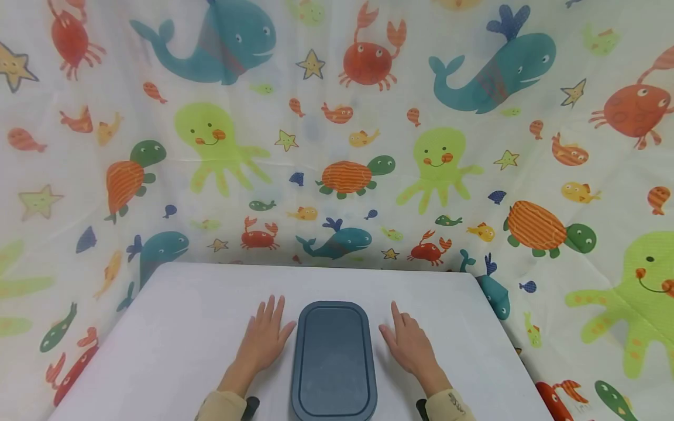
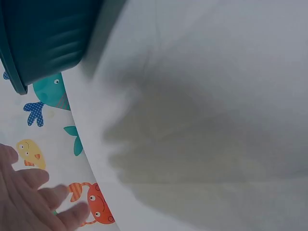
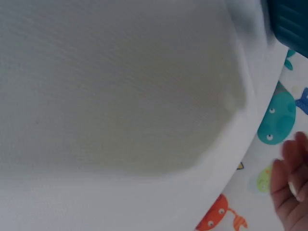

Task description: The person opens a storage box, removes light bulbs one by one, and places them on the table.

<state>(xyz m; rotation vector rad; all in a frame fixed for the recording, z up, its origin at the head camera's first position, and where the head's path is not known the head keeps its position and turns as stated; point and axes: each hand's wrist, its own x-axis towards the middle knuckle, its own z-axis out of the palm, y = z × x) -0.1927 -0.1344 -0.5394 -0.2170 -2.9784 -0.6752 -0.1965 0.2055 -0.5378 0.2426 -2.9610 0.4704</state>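
A dark blue-grey rectangular container [image 1: 334, 361] with a flat lid sits at the near middle of the white table [image 1: 174, 327]. My left hand [image 1: 265, 339] lies flat on the table just left of it, fingers straight and spread, thumb close to the container's side. My right hand [image 1: 408, 342] lies flat just right of it in the same way. Neither hand holds anything. In the left wrist view the container's teal wall [image 2: 43, 38] fills the top left and my fingers [image 2: 33, 202] show at the bottom left. In the right wrist view my fingertips [image 3: 288, 187] show at the right edge.
A sheet printed with whales, crabs, octopuses and turtles [image 1: 337, 146] hangs behind the table and drapes down both sides. The table's far edge [image 1: 316, 266] runs just beyond the hands.
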